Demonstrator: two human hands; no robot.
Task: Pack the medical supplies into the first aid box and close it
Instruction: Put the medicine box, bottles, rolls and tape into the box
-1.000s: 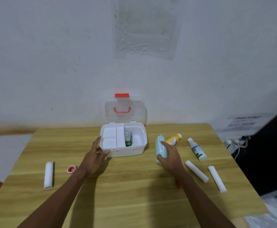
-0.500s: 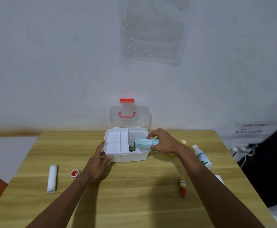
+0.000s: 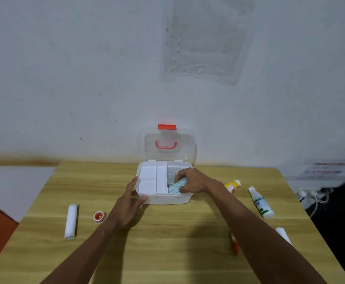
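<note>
Resting low in the right compartment of the white box point(image 3: 167, 198), the teal packet point(image 3: 175, 186) is pinched in the grip of the right hand point(image 3: 192, 181); the box is braced by the left hand point(image 3: 126, 203), fingers spread. Stowing is judged under way, and release is called for next.

The person shows as two arms and two hands. The left hand point(image 3: 126, 208) and the right hand point(image 3: 194, 181) are bare. The left forearm point(image 3: 81, 249) and the right forearm point(image 3: 255, 226) are bare too, unclothed along all that shows above the near edge of the desk point(image 3: 167, 253). Both forearms are slender and the fingers long; the nails are too blurred to tell.
</note>
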